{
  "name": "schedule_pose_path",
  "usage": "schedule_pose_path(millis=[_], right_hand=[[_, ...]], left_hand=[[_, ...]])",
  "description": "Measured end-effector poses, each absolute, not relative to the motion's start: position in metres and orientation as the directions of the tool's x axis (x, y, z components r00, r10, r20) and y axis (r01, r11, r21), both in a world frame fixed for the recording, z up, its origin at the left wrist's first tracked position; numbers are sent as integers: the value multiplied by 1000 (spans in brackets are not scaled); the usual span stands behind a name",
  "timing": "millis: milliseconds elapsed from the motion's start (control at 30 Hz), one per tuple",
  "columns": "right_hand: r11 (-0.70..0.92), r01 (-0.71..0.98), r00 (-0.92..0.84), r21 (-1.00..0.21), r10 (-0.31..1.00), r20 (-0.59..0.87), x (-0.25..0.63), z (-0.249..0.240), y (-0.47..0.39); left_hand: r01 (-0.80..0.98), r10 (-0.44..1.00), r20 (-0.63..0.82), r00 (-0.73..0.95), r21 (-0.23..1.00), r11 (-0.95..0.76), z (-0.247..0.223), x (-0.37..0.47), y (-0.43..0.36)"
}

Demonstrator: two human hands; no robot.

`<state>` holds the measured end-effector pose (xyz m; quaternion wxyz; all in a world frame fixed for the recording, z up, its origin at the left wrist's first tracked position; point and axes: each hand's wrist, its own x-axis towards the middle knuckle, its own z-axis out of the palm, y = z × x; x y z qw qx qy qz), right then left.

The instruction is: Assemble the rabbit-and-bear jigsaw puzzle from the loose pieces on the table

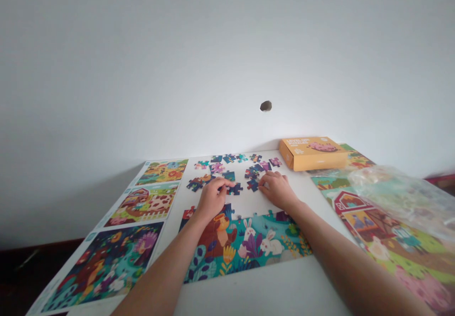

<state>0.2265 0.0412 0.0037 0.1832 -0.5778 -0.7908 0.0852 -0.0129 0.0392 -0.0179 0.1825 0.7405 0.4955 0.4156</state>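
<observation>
My left hand (212, 196) reaches over the white table with its fingers curled and the index finger stretched forward. Its fingertips are closed at a dark blue puzzle piece (236, 189). Opposite it, my right hand (277, 188) bends its fingers down on the edge of another dark puzzle piece (252, 185). Below both hands lies a joined puzzle section (256, 245) showing a bear, white rabbits and plants; my forearms cover its sides. Several loose pieces (217, 167) are spread beyond my hands, some purple, some dark blue.
A yellow puzzle box (313, 155) stands at the back right against the wall. Crumpled clear plastic (401, 197) partly covers a farm picture (401, 240) on the right. A printed sheet with several pictures (149, 202) lies along the left edge. The wall has a hole (266, 106).
</observation>
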Motion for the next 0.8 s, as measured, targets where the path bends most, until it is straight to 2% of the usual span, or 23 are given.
schedule_pose_path(millis=[367, 567, 800], right_hand=[[230, 897, -163, -376, 965, 203, 228, -1, 40], [315, 862, -282, -396, 949, 140, 226, 2, 36], [486, 760, -477, -432, 868, 138, 226, 5, 29]], left_hand=[[580, 883, 435, 177, 679, -451, -18, -13, 39], [580, 878, 440, 187, 672, -460, -21, -13, 41], [590, 888, 420, 184, 675, -442, -19, -12, 39]])
